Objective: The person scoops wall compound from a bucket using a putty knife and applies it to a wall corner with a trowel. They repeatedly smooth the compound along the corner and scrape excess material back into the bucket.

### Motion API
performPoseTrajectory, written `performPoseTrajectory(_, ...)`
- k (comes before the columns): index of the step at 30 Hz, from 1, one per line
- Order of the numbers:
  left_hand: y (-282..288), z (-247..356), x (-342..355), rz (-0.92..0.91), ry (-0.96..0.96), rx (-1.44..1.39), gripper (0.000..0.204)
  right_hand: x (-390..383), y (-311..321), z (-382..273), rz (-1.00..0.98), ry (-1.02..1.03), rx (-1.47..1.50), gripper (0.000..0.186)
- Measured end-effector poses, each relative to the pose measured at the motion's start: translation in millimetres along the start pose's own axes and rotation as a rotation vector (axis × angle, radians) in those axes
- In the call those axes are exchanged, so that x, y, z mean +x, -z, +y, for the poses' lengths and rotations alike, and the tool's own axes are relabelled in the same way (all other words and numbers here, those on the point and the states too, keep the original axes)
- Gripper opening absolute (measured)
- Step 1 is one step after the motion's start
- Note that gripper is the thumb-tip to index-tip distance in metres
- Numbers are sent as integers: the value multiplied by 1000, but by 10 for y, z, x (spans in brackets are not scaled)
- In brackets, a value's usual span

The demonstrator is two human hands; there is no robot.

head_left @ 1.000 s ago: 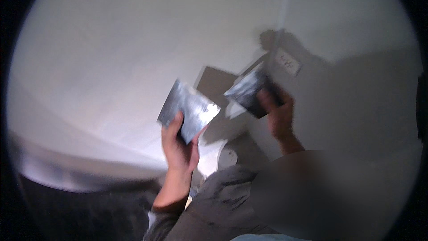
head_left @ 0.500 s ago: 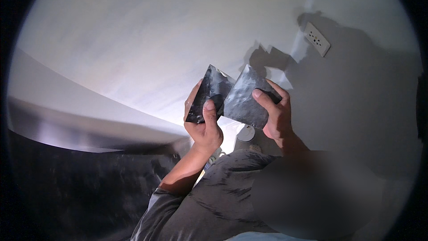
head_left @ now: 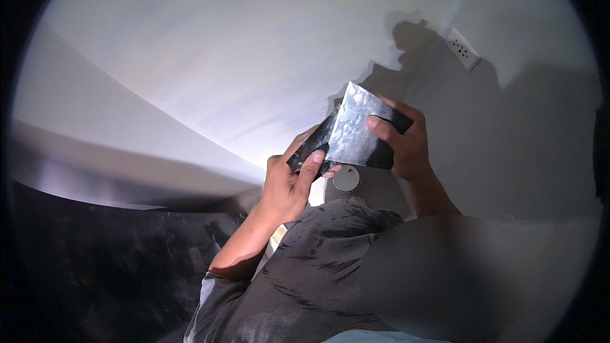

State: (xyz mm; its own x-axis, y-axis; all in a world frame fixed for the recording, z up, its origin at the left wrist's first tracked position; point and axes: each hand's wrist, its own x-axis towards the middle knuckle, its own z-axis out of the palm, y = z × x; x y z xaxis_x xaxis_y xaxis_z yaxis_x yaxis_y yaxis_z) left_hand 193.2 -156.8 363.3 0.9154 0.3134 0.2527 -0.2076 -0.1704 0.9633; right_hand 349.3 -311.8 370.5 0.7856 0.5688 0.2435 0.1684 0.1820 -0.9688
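My right hand (head_left: 413, 143) grips a putty knife with a broad, shiny metal blade (head_left: 357, 128) smeared with whitish residue, the thumb pressed on its face. My left hand (head_left: 287, 185) is closed on a second, darker putty knife (head_left: 316, 141), its thumb along the near edge. The right blade overlaps the left one, its left edge lying across the darker face. Part of the left blade is hidden behind it. Both handles are mostly covered by my fingers.
A pale smooth wall (head_left: 210, 70) fills the far side, with my shadow on it. A white socket plate (head_left: 463, 49) sits at the right. Below the blades is a round white lid-like object (head_left: 346, 179). A dark, scuffed surface (head_left: 114, 267) lies at lower left.
The two blades have come together, the right one now overlapping the left. My right hand has turned its blade more upright, and the left blade has tilted behind it.
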Motion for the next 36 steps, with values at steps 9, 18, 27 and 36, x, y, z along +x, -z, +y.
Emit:
performPoseTrajectory(9, 83, -53, 94, -114, 89, 128, 40, 42, -20, -21, -49, 16, -157, 28)
performPoseTrajectory(18, 80, 63, 42, 405, 66, -652, 40, 134, -95, 32, 369, 98, 330, 38)
performPoseTrajectory(27, 62, -6, 144, 431, 87, -703, 40, 97, -624, 162, -30, 360, -121, 39)
performPoseTrajectory(36, 139, -218, 314, 419, 144, -579, 41, 441, -339, 380, -355, 203, -272, 39)
